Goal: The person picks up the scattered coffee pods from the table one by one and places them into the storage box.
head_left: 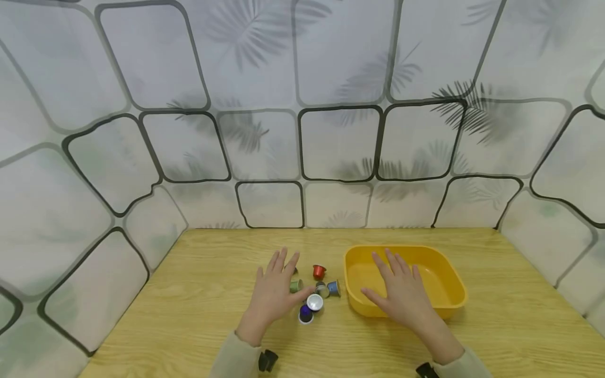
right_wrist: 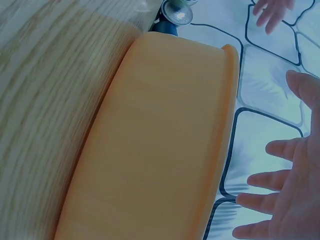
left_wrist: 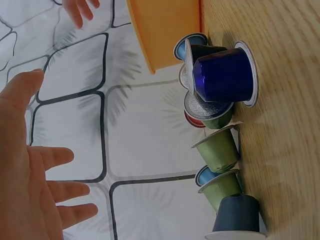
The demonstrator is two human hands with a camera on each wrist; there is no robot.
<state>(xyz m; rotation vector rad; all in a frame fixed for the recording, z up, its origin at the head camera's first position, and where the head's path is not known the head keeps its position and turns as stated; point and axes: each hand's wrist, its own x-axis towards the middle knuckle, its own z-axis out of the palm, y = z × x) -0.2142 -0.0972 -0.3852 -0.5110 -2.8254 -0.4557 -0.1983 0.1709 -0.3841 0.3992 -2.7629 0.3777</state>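
My left hand (head_left: 274,294) is held with fingers spread over the left part of a group of coffee capsules, gripping nothing. A red capsule (head_left: 319,272), a blue capsule (head_left: 334,287) and a capsule with its pale lid up (head_left: 314,302) lie to its right. The left wrist view shows a dark blue capsule (left_wrist: 225,76), a green capsule (left_wrist: 219,151) and a dark grey-blue capsule (left_wrist: 239,214) close up. My right hand (head_left: 404,294), fingers also spread and holding nothing, is above the near side of a yellow plastic bin (head_left: 456,302), covering part of it.
A pale wooden table (head_left: 198,315) carries the capsules and bin. Behind it and at both sides stands a white patterned cloth backdrop (head_left: 340,142). The bin's side wall fills much of the right wrist view. My left hand hides some capsules in the head view.
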